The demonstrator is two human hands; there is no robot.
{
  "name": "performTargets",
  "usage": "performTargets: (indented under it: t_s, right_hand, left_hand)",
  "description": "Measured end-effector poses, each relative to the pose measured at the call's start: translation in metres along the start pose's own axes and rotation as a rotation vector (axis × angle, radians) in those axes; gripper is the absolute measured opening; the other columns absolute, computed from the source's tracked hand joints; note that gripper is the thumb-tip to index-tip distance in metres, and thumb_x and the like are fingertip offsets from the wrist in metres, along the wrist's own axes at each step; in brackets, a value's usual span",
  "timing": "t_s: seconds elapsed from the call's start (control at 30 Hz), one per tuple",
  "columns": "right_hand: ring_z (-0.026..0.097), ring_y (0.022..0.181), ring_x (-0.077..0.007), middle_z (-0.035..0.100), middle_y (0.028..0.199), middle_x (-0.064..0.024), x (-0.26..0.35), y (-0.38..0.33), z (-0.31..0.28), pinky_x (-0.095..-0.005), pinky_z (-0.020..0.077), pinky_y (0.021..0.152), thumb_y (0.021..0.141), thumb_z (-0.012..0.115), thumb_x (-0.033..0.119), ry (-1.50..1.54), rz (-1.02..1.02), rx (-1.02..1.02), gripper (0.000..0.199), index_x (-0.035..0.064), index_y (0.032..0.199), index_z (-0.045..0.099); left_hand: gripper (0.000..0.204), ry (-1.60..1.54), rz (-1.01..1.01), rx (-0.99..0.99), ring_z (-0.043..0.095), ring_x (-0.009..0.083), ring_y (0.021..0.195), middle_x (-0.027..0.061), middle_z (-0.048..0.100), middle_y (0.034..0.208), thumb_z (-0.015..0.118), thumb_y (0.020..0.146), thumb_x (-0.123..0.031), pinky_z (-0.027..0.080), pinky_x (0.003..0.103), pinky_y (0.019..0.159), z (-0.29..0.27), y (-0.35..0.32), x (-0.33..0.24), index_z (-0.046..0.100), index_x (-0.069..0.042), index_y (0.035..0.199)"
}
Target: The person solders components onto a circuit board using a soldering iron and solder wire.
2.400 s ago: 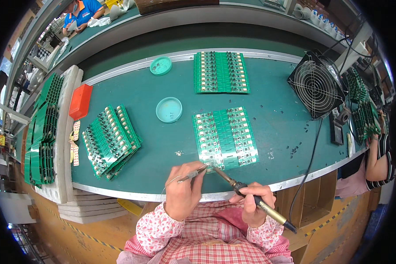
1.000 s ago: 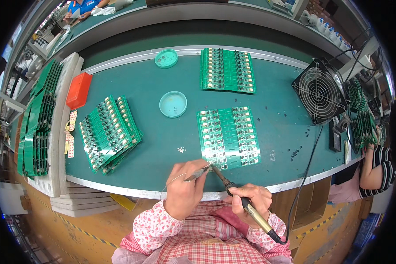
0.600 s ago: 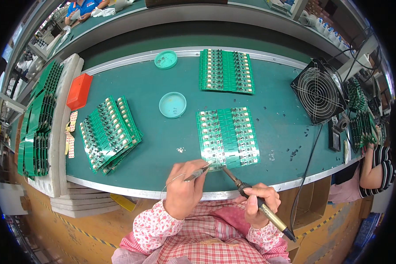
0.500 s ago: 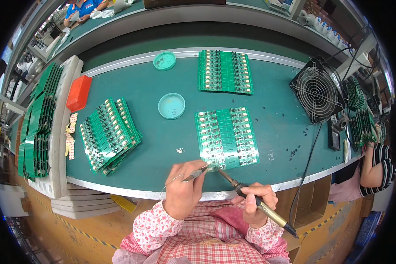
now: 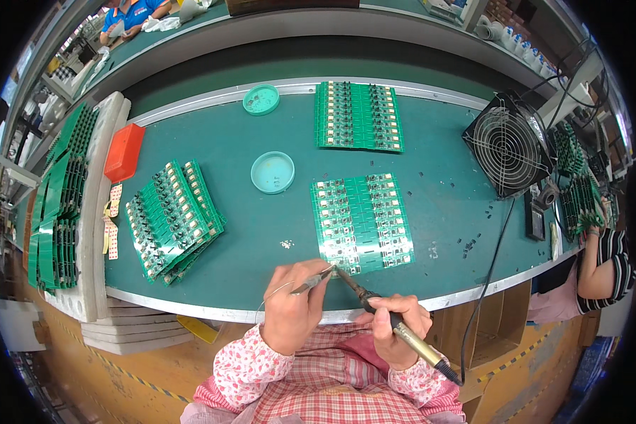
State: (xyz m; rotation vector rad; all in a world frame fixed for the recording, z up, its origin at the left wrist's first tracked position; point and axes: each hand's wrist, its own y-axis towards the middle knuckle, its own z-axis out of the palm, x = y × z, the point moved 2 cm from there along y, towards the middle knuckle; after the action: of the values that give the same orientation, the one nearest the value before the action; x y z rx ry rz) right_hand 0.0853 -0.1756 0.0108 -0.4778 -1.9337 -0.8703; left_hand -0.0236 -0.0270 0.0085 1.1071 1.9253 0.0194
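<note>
My right hand (image 5: 397, 326) grips a soldering iron (image 5: 418, 345) by its handle, with the tip angled up and left to the near left corner of a green circuit board panel (image 5: 362, 225). Pinched in my left hand (image 5: 290, 305) are metal tweezers (image 5: 309, 283), whose points meet the iron's tip at that corner. A thin curved wire (image 5: 267, 297), like solder, also runs from the left fingers. The panel lies flat, with rows of small parts along both sides. The fingers and tools cover its near left corner.
More panels are stacked at the left (image 5: 173, 222) and at the back (image 5: 359, 116). Two round teal dishes (image 5: 273, 172), a red box (image 5: 125, 152) and a black fan (image 5: 507, 145) stand around. Loose black parts (image 5: 468, 247) lie to the right. The iron's cord (image 5: 489, 283) crosses the table edge. Co-workers sit far left and right.
My right hand has moved left with the soldering iron, bringing its tip over to the tweezers' points. The left hand has hardly shifted. The whole view has slid slightly.
</note>
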Motion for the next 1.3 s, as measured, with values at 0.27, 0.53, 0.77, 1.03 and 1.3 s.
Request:
performTargets:
  t_s: [0.27,0.53,0.77,1.03,1.3]
  right_hand:
    - [0.075,0.062,-0.0192,0.073,0.068,-0.01,0.007,0.019,-0.005,-0.0285,0.0582,0.054,0.091,0.066,0.002,-0.154,-0.217,0.14,0.006,-0.0011,0.096,0.063]
    - [0.076,0.067,-0.0205,0.075,0.073,-0.009,0.01,0.005,-0.001,-0.028,0.0586,0.057,0.089,0.071,0.001,-0.013,0.09,0.039,0.012,-0.0025,0.1,0.066]
    - [0.072,0.059,-0.0185,0.074,0.073,-0.01,0.009,0.007,-0.008,-0.0287,0.0564,0.053,0.083,0.074,0.001,-0.094,-0.163,-0.011,0.016,-0.0015,0.098,0.069]
    - [0.067,0.09,-0.0347,0.064,0.099,-0.0173,-0.007,0.018,-0.013,-0.0402,0.0546,0.077,0.082,0.075,-0.003,-0.516,-0.146,-0.09,0.042,0.0072,0.123,0.068]
    - [0.067,0.097,-0.0405,0.063,0.108,-0.0225,-0.014,0.021,-0.007,-0.0445,0.0556,0.084,0.084,0.074,-0.001,-0.502,-0.079,-0.083,0.044,0.0106,0.126,0.068]
  left_hand:
    - [0.031,0.009,0.05,-0.024,0.068,0.0311,0.085,0.0096,0.071,0.101,0.075,0.08,0.008,0.052,0.039,0.077,0.0,0.001,0.001,0.066,-0.004,0.107]
    - [0.028,0.002,0.031,-0.007,0.068,0.0318,0.088,0.0106,0.072,0.103,0.074,0.081,0.007,0.053,0.039,0.078,0.0,0.001,0.001,0.067,-0.003,0.107]
    - [0.027,0.001,0.02,-0.003,0.068,0.0318,0.089,0.0109,0.072,0.104,0.074,0.083,0.007,0.053,0.039,0.079,-0.001,0.001,0.001,0.068,-0.003,0.108]
    - [0.024,0.02,0.013,-0.006,0.067,0.0323,0.088,0.0119,0.072,0.104,0.073,0.085,0.005,0.053,0.039,0.079,0.001,0.0,0.001,0.067,-0.002,0.107]
    - [0.018,-0.022,-0.07,-0.024,0.069,0.0279,0.093,0.013,0.071,0.104,0.07,0.09,0.005,0.054,0.035,0.082,-0.014,-0.003,0.005,0.066,0.0,0.106]
